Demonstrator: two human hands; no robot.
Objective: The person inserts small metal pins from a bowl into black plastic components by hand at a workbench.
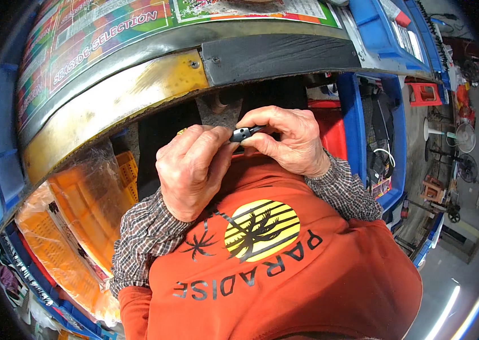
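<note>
Close in front of my chest, a small dark grey piece with black dots or holes point(240, 135) is held between both hands; its exact kind does not show. My left hand point(191, 167) pinches its left end with thumb and fingertips. On the other side, my right hand point(286, 139) has thumb and forefinger closed on a slim black part point(258, 129) that meets the grey piece. Fingertips cover both ends, so whether the two are joined cannot be told. Both hands are just off the near edge of the workbench point(287, 56).
Printed colourful sheets point(109, 45) cover the bench top. At the left stand orange plastic baskets point(89, 207) in clear film. A blue crate point(355, 127) with dark items is on the right, beside a red surface point(330, 133). Fans point(466, 137) stand farther right.
</note>
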